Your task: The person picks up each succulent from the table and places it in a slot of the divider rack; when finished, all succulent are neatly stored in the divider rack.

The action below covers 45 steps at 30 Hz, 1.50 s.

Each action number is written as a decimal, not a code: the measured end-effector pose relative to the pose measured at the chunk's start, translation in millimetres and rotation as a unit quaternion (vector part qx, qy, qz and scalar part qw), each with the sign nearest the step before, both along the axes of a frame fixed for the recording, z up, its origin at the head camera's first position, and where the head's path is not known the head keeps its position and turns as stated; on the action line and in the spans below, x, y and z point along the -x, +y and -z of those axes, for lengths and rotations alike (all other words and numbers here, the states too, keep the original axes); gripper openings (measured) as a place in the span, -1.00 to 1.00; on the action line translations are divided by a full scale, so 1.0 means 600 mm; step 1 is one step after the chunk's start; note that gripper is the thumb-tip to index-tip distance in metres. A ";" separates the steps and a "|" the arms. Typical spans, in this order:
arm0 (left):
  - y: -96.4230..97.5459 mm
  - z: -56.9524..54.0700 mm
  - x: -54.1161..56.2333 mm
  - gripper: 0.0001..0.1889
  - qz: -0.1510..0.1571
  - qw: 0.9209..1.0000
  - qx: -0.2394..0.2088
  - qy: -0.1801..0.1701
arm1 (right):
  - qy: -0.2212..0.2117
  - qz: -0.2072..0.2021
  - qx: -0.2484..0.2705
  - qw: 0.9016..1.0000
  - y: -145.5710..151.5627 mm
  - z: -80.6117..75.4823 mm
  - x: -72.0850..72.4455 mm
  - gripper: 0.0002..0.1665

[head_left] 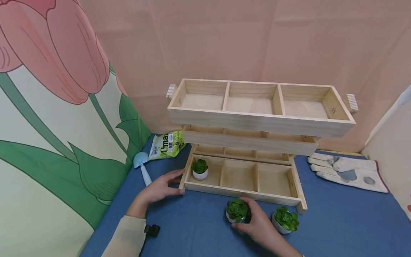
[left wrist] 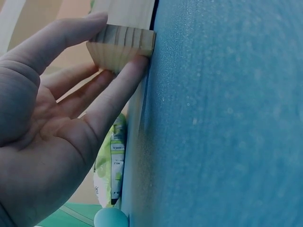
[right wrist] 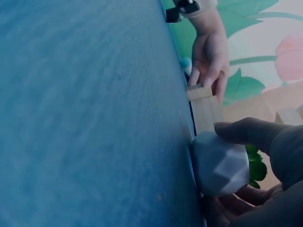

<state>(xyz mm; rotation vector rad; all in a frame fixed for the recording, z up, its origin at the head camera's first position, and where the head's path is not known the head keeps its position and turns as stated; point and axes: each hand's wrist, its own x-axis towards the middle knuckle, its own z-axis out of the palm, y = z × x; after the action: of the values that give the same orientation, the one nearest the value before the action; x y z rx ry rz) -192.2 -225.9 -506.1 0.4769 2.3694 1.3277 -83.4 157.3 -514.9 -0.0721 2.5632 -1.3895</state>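
A tiered wooden planter shelf stands on the blue cloth, its boxes split into compartments. My left hand holds the front left corner of its lowest tier; in the left wrist view, thumb and fingers pinch the wooden end. With thumb and fingers around its white faceted pot, my right hand grips a potted succulent in front of the bottom box. A second potted succulent sits in the lowest box's left compartment. To the right of my right hand, a third potted succulent stands on the cloth.
A light blue scoop lies left of the shelf, near a green and white bag. White gloves lie on the right. The upper boxes overhang the area behind the bottom tier. A fabric backdrop hangs behind.
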 end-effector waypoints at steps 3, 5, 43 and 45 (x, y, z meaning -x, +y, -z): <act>-0.001 0.001 0.000 -0.08 0.002 1.000 0.001 0.003 | -0.001 0.001 0.001 1.000 0.001 0.001 0.002 0.01; -0.001 0.001 0.000 -0.08 0.003 1.000 0.002 0.005 | -0.001 0.000 0.002 1.000 0.001 0.001 0.003 -0.01; 0.003 -0.001 -0.003 -0.07 -0.004 1.000 -0.005 -0.005 | -0.032 -0.006 0.013 0.999 0.009 -0.019 0.000 -0.05; 0.003 -0.002 -0.003 -0.07 -0.004 1.000 -0.004 -0.005 | -0.034 -0.007 0.012 0.999 0.009 -0.020 -0.001 -0.05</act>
<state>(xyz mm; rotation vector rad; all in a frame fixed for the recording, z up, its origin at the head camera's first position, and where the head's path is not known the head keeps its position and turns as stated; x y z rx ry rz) -190.2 -223.9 -504.9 0.4623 2.3612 1.3414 -83.0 162.8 -503.1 -0.0456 2.4870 -1.3925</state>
